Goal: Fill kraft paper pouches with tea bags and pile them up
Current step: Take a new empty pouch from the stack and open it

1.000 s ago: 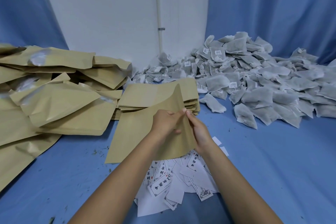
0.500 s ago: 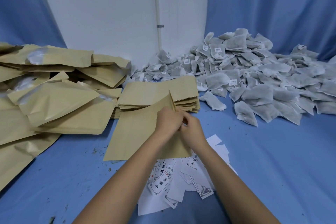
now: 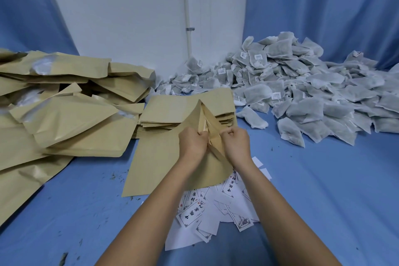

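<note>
I hold one flat kraft paper pouch [image 3: 159,166] upright in the middle of the blue cloth. My left hand [image 3: 193,144] pinches one side of its mouth and my right hand [image 3: 236,143] pinches the other, and the mouth gapes between them. Behind it lies a stack of empty flat pouches [image 3: 185,110]. A big heap of grey-white tea bags [image 3: 302,93] covers the right side. Filled, puffed pouches [image 3: 64,114] are piled at the left.
Loose white printed labels [image 3: 216,211] lie scattered under my forearms. A white wall with a thin pipe [image 3: 186,17] stands behind, with blue curtain on both sides. Small crumbs dot the blue cloth [image 3: 323,190].
My hands, close together on the pouch's top edge before, have moved apart, and the pouch's mouth has spread open between them.
</note>
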